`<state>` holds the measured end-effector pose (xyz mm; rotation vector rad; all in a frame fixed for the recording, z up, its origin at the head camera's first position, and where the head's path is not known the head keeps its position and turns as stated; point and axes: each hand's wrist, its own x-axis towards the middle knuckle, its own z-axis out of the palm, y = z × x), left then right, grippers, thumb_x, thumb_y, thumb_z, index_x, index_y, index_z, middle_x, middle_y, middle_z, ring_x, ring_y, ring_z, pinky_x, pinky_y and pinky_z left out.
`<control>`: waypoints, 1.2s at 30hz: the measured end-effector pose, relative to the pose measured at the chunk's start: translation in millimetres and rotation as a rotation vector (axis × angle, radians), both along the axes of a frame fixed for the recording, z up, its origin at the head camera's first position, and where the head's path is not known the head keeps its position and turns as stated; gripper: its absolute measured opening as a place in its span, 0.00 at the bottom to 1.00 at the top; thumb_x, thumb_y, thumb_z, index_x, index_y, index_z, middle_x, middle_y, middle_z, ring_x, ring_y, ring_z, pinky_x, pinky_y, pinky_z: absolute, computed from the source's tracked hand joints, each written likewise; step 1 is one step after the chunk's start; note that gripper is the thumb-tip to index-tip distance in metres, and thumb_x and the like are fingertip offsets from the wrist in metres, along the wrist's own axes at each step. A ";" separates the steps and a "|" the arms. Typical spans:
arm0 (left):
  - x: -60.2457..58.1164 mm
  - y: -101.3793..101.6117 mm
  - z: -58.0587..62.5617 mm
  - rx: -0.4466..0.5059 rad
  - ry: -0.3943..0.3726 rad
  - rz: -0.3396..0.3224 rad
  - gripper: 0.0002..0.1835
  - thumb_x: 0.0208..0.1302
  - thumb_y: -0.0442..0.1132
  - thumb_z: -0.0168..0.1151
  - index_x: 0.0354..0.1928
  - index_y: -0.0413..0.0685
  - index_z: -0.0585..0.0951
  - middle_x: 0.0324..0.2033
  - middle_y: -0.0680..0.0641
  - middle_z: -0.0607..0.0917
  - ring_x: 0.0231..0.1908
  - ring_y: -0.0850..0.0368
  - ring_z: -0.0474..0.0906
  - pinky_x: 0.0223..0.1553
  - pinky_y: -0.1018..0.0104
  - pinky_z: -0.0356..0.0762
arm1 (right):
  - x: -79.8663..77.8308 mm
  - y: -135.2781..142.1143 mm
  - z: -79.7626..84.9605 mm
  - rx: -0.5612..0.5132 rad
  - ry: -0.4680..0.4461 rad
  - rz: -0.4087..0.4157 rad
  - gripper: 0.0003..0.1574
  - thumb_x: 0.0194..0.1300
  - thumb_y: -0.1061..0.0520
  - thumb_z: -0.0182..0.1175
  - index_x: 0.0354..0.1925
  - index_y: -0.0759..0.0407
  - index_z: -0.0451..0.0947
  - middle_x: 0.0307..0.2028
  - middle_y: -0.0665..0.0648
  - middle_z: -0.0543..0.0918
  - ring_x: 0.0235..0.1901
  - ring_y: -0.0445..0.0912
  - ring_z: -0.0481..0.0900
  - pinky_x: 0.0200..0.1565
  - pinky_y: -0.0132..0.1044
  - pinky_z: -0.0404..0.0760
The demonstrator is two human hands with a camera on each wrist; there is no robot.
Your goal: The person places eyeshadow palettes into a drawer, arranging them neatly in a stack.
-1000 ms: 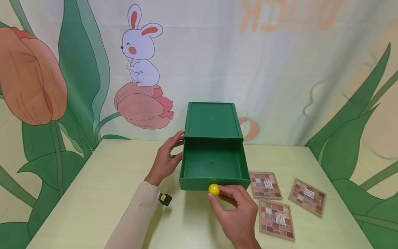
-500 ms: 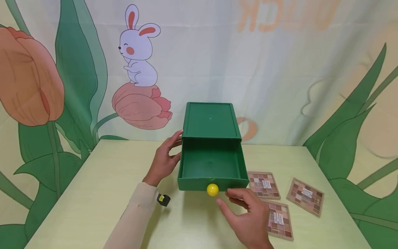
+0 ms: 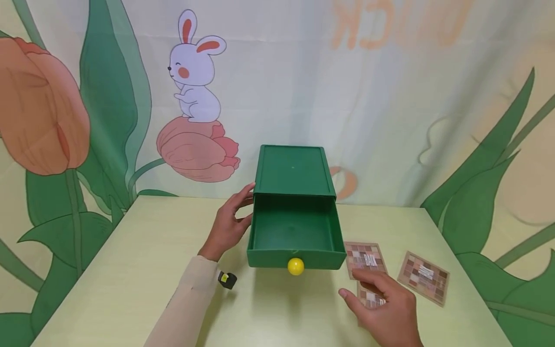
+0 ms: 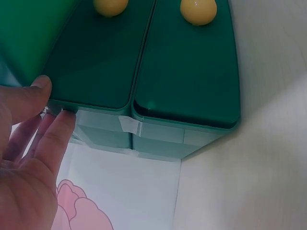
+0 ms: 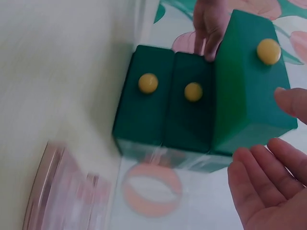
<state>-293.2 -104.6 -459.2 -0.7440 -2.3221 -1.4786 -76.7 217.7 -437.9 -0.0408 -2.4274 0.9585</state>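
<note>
A green drawer unit [image 3: 295, 168] stands on the table in the head view, its top drawer [image 3: 269, 259] pulled out and holding nothing. A round yellow knob [image 3: 296, 266] sits on that drawer's front. Two closed drawers below it show in the right wrist view, each with its own knob [image 5: 193, 92]. My left hand [image 3: 227, 222] rests against the unit's left side, thumb [image 4: 41, 88] at the front edge and fingers reaching along the side. My right hand [image 3: 386, 306] hovers to the right of the drawer, fingers apart from the thumb, holding nothing.
Three square makeup palettes lie at right: one beside the unit [image 3: 362, 255], one farther right [image 3: 425, 277], one partly hidden under my right hand [image 3: 367, 298]. A small black block [image 3: 227, 279] shows by my left sleeve. Behind the table hangs a printed cloth [image 3: 282, 96].
My right hand has let go of the yellow knob and moved right, away from the drawer, now over the palettes. The drawer stays pulled out; my left hand keeps its place.
</note>
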 end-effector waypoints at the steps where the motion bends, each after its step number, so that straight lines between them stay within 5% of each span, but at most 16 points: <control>1: -0.1 0.0 0.0 0.001 0.001 -0.004 0.48 0.70 0.30 0.68 0.81 0.81 0.61 0.67 0.46 0.78 0.69 0.45 0.79 0.55 0.45 0.87 | 0.3 4.3 -0.8 0.018 -0.026 -0.007 0.26 0.49 0.46 0.86 0.47 0.45 0.91 0.45 0.42 0.92 0.45 0.41 0.90 0.49 0.15 0.81; 9: 1.3 0.9 2.3 0.023 -0.016 -0.013 0.47 0.70 0.30 0.68 0.81 0.80 0.62 0.69 0.47 0.78 0.69 0.45 0.79 0.57 0.46 0.87 | -9.0 41.3 -10.3 0.019 -0.326 0.074 0.35 0.59 0.36 0.78 0.60 0.48 0.86 0.58 0.53 0.88 0.54 0.53 0.89 0.51 0.36 0.91; 16: 3.5 1.0 3.8 0.061 -0.037 -0.019 0.47 0.69 0.29 0.69 0.80 0.80 0.64 0.69 0.47 0.79 0.69 0.44 0.79 0.58 0.46 0.86 | -22.6 78.4 -28.1 0.152 -0.643 0.116 0.43 0.60 0.36 0.77 0.68 0.50 0.80 0.67 0.62 0.82 0.63 0.62 0.80 0.60 0.62 0.85; 24: 5.9 1.3 7.4 0.070 -0.053 -0.004 0.46 0.68 0.30 0.70 0.79 0.80 0.65 0.69 0.48 0.79 0.68 0.44 0.80 0.58 0.49 0.87 | -26.5 104.7 -53.3 0.264 -0.747 0.159 0.53 0.49 0.27 0.79 0.66 0.51 0.81 0.66 0.59 0.80 0.64 0.61 0.78 0.63 0.63 0.82; 36: 6.1 -0.5 8.7 0.053 -0.093 0.003 0.45 0.70 0.32 0.69 0.79 0.81 0.65 0.70 0.49 0.79 0.69 0.46 0.79 0.59 0.47 0.86 | -29.8 114.1 -64.4 0.274 -0.830 0.184 0.63 0.42 0.23 0.80 0.70 0.50 0.78 0.73 0.64 0.72 0.69 0.69 0.71 0.65 0.72 0.76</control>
